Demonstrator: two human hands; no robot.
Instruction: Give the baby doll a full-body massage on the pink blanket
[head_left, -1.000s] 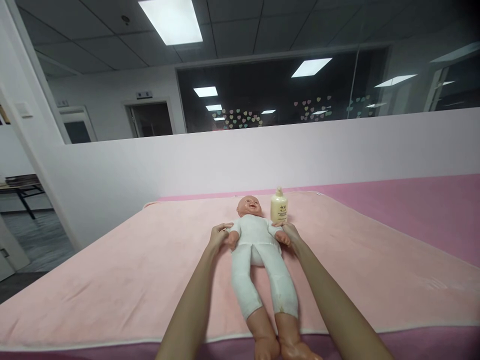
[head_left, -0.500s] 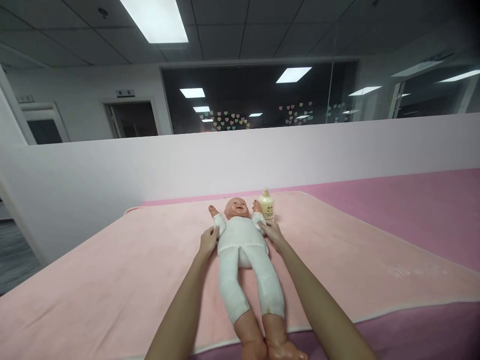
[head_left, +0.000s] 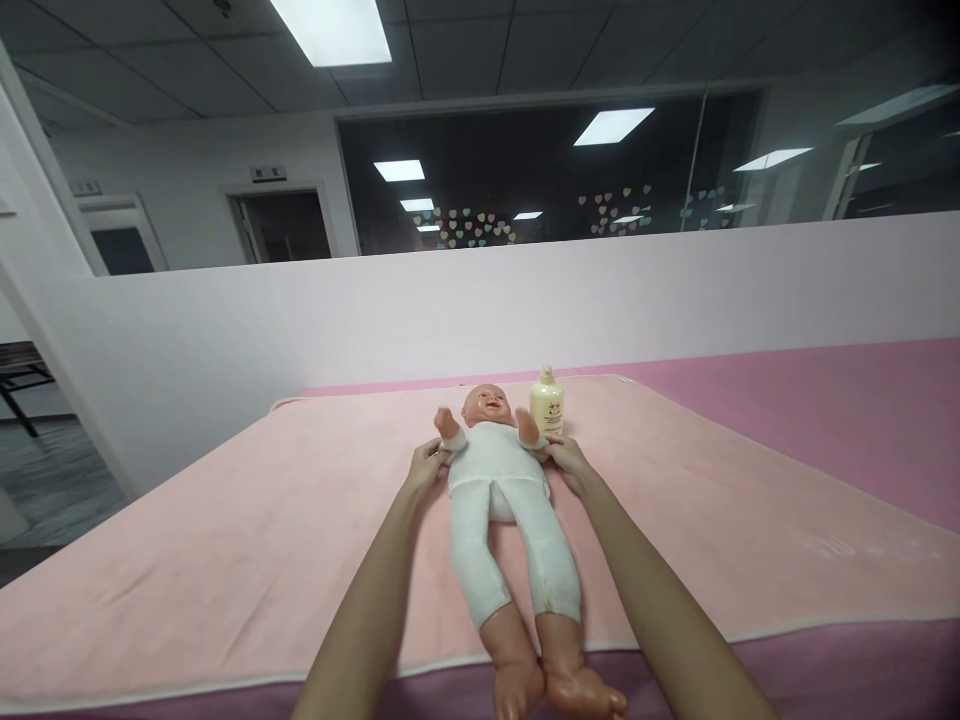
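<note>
Pinching a doll (head_left: pixel 499 460), stretched near to far between left hand (head_left: pixel 424 468) and right hand (head_left: pixel 574 464), by the arms (head_left: pixel 448 426) with seemingly near-closed fingers (head_left: pixel 557 448).

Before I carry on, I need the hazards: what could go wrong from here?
The bottle stands close to the right hand holding the doll, so a sideways swing might tip it. The doll's feet reach past the near edge of the peach cloth, so a tug could slide the doll farther off.
</note>
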